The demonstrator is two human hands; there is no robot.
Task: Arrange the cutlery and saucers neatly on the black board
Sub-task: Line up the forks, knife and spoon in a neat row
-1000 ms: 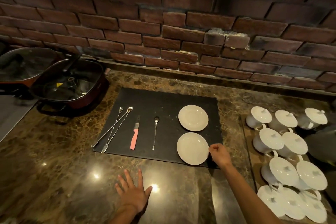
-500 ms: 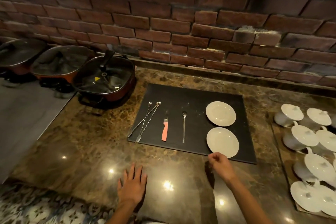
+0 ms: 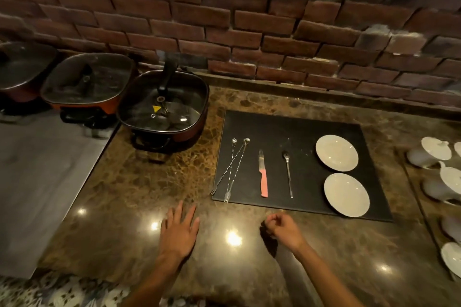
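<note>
While the left hand (image 3: 178,230) lies flat with fingers spread on the polished brown marble counter (image 3: 159,177), the right hand (image 3: 283,228) hovers over the counter loosely curled and holding nothing, both near the front edge of the rectangular black board (image 3: 282,127) without touching it. On that board, from left to right, lie 2 long twisted metal forks (image 3: 230,169) crossed over each other, a pink-handled knife (image 3: 262,174), a slim long-handled metal spoon (image 3: 288,173), and 2 round white saucers, the far saucer (image 3: 336,153) just behind the near saucer (image 3: 346,194). Lidded dark electric pans (image 3: 163,109) stand to the left of the board and white lidded cups (image 3: 435,151) to its right.
</note>
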